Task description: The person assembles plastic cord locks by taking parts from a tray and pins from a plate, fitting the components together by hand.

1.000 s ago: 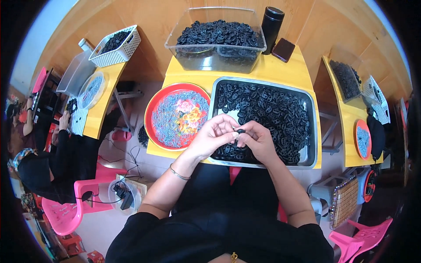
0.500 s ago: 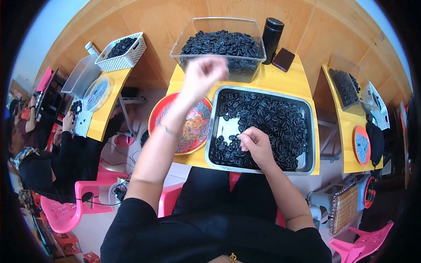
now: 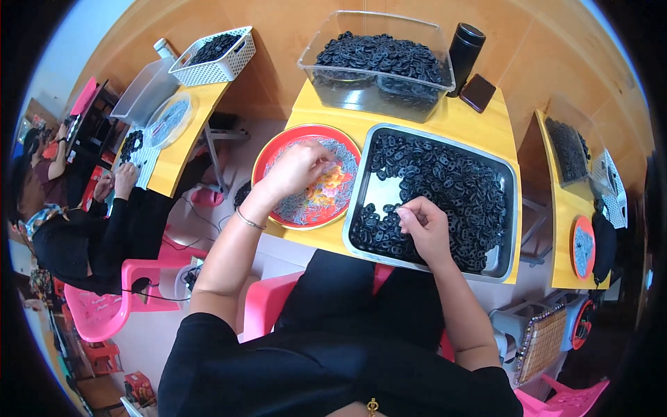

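Over the red round plate (image 3: 258,170), my left hand (image 3: 300,168) is closed in a pinch, fingertips down by small thin grey pieces (image 3: 297,206). What lies between those fingertips is too small to make out. My right hand (image 3: 426,228) pinches thumb and forefinger together above the metal tray (image 3: 381,196). Anything it holds cannot be told apart from the black pieces behind. Many small black oval pieces with holes (image 3: 455,181) cover most of the tray, leaving a patch of bare metal at its left.
Behind the tray stands a clear plastic bin (image 3: 368,96) of black pieces, beside a black flask (image 3: 465,55) and a dark flat case (image 3: 478,93). Yellow side tables hold a white basket (image 3: 215,71) and an orange plate (image 3: 583,248). Another person (image 3: 76,236) works at left.
My left hand has come down from in front of the clear bin to the red plate. My right hand stays pinched above the tray. The view has shifted slightly.
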`<action>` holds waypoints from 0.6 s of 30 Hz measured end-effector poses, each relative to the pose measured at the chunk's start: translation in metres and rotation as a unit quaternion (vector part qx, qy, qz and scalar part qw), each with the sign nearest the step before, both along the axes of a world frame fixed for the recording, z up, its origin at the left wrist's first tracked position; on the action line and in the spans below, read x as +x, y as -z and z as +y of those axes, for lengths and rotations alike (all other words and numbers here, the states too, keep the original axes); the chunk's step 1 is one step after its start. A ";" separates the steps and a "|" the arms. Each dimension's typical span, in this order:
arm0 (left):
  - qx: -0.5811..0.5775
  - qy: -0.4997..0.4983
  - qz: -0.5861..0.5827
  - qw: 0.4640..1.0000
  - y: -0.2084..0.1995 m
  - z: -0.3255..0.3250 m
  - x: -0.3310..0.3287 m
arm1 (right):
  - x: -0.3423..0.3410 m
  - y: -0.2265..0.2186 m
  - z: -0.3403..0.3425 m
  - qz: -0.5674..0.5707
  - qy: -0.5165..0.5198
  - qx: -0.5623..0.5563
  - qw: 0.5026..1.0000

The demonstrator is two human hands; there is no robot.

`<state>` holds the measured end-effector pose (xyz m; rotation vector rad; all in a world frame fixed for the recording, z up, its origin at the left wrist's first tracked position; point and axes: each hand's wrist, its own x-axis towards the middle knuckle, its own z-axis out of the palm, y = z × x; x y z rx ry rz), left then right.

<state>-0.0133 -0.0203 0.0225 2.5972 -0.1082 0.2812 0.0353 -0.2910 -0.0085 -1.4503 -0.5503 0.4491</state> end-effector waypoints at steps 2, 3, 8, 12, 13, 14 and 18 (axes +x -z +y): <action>0.048 0.008 -0.032 0.998 0.009 0.002 -0.008 | -0.001 0.000 0.000 -0.001 -0.001 -0.005 1.000; 0.070 -0.008 -0.022 0.997 0.013 0.001 -0.010 | -0.002 0.000 0.001 -0.008 -0.005 -0.007 1.000; 0.168 0.022 -0.053 0.984 0.023 -0.003 -0.005 | -0.002 0.002 0.000 -0.031 -0.005 -0.021 0.999; 0.268 0.031 -0.026 0.963 0.023 -0.007 0.003 | -0.003 0.002 0.000 -0.035 -0.004 -0.016 0.999; 0.268 0.032 -0.026 0.963 0.023 -0.008 0.005 | -0.003 0.002 0.000 -0.030 -0.004 -0.016 0.999; 0.257 0.025 -0.019 0.966 0.022 -0.009 0.007 | -0.003 0.002 0.001 -0.029 -0.002 -0.016 0.999; 0.264 0.020 -0.018 0.964 0.023 -0.012 0.012 | -0.004 0.000 0.002 -0.032 -0.002 -0.025 0.999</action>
